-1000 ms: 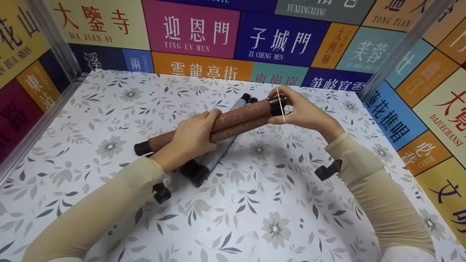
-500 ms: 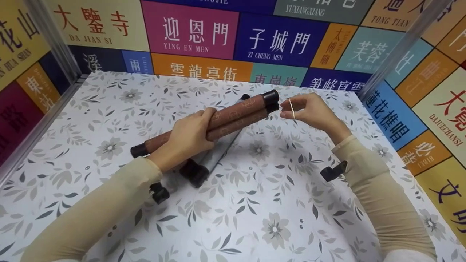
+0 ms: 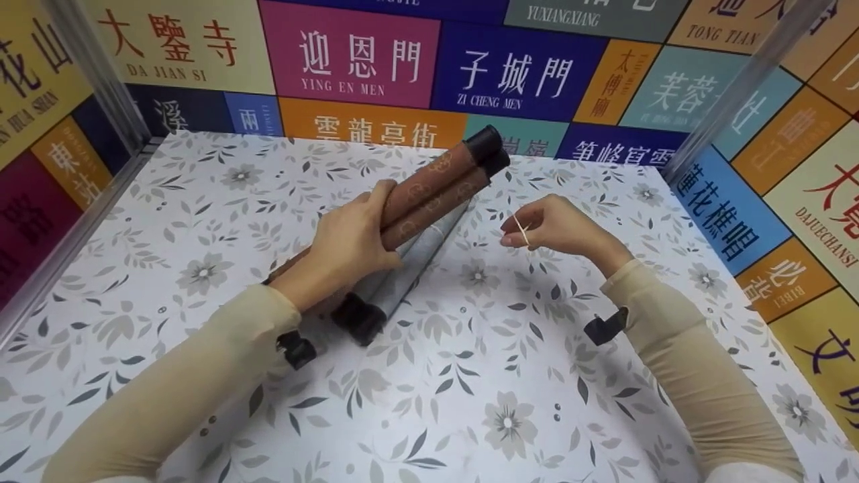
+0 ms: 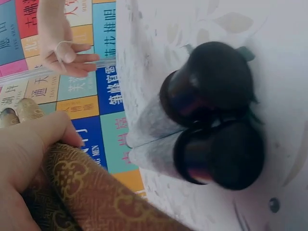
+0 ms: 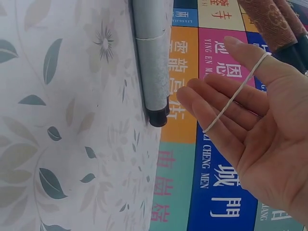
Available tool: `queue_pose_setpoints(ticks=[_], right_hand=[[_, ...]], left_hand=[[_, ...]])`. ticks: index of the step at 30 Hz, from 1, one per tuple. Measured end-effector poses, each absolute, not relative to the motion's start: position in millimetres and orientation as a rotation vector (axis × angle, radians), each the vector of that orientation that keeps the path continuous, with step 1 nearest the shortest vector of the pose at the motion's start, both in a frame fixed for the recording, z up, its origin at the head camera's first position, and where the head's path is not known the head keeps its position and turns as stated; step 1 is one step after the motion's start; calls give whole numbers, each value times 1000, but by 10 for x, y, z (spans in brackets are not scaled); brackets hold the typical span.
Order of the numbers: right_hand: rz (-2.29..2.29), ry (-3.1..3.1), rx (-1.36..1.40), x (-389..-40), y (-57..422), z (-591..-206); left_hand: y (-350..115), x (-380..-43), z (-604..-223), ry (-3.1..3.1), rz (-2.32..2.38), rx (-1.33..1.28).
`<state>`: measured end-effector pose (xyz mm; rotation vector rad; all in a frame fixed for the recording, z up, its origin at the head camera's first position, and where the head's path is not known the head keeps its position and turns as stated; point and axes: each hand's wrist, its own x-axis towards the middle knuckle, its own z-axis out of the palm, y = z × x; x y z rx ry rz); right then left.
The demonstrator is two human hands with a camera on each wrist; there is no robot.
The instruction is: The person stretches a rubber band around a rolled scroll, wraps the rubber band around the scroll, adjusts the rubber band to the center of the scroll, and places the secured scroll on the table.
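Observation:
A rolled brown scroll [image 3: 439, 181], two rolls side by side with black end knobs, is gripped around its middle by my left hand [image 3: 345, 241]. Its far end points up and away, raised over the table. My right hand [image 3: 564, 228] is to the right of the scroll, apart from it. A thin pale rubber band [image 5: 234, 96] loops around my right thumb and fingers, stretched between them in the right wrist view; the fingers are loosely bent. Beneath the brown scroll a grey scroll [image 3: 419, 258] lies on the table, its black knobs [image 4: 219, 82] close in the left wrist view.
The table [image 3: 416, 416] has a white floral cover. Colourful panels with Chinese lettering [image 3: 356, 57] stand behind it and along both sides, with clear posts [image 3: 745, 87] at the corners. A thin white band [image 5: 150, 38] circles the grey scroll.
My right hand has drawn the rubber band off the brown scroll's far end, moving right and then down toward me. My left hand has tilted the scroll more steeply, its far end rising.

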<state>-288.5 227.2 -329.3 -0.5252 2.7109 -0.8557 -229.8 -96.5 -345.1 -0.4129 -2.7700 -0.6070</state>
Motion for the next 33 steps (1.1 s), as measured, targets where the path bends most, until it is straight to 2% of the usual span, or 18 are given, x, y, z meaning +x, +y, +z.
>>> queue_pose_setpoints(ticks=[4, 17, 26, 33], right_hand=[[-830, 2688, -529, -2884, 2273, -3338], [-790, 2691, -560, -2891, 2274, -3384], [-827, 2667, -594, -2911, 2281, -3394], [-903, 2669, -634, -2877, 2268, -3250]], left_hand=[[-967, -2299, -3444, -2786, -608, -451], [-947, -2288, -3464, -2714, -694, -332], [-905, -2290, -3339, -2738, -696, -411], [-843, -2284, -3268, -2701, -620, -512]])
